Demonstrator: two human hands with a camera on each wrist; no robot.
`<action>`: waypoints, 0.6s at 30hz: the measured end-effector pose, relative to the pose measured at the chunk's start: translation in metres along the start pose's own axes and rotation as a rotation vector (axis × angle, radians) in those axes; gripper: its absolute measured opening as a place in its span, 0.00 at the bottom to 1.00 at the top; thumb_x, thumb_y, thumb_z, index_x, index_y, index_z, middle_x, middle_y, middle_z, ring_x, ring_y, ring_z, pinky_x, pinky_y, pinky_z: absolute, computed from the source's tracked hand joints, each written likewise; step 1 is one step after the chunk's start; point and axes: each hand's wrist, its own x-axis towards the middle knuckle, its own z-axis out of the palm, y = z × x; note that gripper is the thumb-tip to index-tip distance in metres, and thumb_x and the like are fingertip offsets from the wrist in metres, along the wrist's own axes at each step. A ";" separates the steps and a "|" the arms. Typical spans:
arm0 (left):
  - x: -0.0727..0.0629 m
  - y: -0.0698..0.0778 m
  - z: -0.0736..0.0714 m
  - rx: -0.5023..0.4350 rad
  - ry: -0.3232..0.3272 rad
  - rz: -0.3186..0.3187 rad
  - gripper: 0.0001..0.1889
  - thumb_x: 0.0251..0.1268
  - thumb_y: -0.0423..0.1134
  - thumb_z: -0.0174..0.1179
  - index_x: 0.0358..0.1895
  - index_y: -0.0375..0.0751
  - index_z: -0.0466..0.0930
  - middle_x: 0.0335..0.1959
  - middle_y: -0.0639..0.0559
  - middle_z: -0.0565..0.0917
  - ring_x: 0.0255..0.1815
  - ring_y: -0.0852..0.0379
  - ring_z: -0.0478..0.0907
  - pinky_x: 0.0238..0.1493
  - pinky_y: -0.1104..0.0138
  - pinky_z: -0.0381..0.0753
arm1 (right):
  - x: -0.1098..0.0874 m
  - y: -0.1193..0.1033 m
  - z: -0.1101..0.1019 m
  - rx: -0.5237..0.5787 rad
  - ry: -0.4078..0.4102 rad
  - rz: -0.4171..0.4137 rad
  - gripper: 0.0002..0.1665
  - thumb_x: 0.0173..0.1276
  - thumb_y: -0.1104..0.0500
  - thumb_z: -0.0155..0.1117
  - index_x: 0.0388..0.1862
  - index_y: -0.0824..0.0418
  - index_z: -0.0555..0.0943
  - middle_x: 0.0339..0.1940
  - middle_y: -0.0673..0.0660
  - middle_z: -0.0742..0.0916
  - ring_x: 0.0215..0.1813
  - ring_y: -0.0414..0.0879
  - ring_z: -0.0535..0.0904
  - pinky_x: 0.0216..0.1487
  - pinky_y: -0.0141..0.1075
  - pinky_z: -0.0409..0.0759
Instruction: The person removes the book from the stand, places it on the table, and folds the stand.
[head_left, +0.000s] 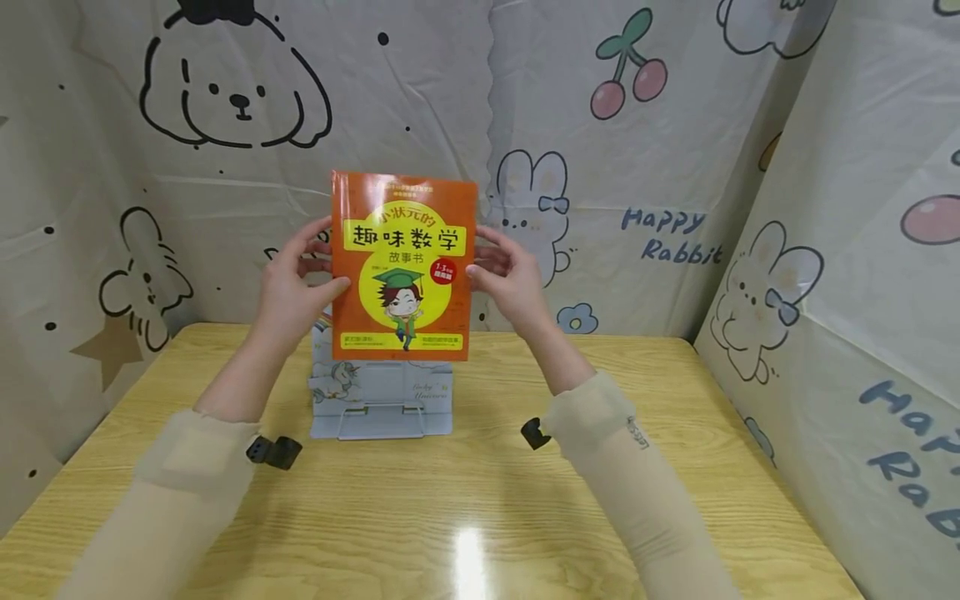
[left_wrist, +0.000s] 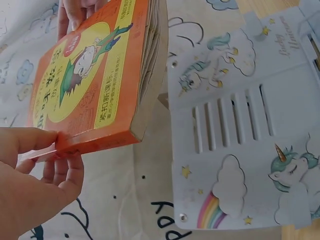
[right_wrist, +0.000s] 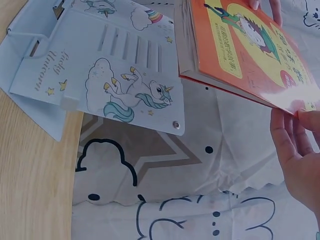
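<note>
An orange book with a yellow circle and a cartoon figure in a green cap is held upright in the air, cover toward me. My left hand grips its left edge, thumb on the cover and fingers behind. On the opposite edge my right hand pinches it the same way. Below and behind the book stands a pale blue book stand with unicorn pictures, its upper part hidden by the book in the head view. The left wrist view shows the stand's slotted back plate apart from the book.
The stand rests on a wooden table, toward its far edge. Printed cloth with rabbits and cherries hangs behind the table and along its sides. Small black devices, one at the left cuff, are worn at both wrists.
</note>
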 end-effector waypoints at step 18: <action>-0.019 0.027 0.013 -0.128 -0.097 0.015 0.37 0.59 0.28 0.63 0.70 0.58 0.60 0.54 0.45 0.76 0.50 0.56 0.75 0.50 0.70 0.80 | -0.027 -0.019 -0.036 -0.064 -0.023 -0.080 0.30 0.65 0.65 0.63 0.66 0.56 0.70 0.52 0.63 0.81 0.46 0.49 0.82 0.45 0.38 0.84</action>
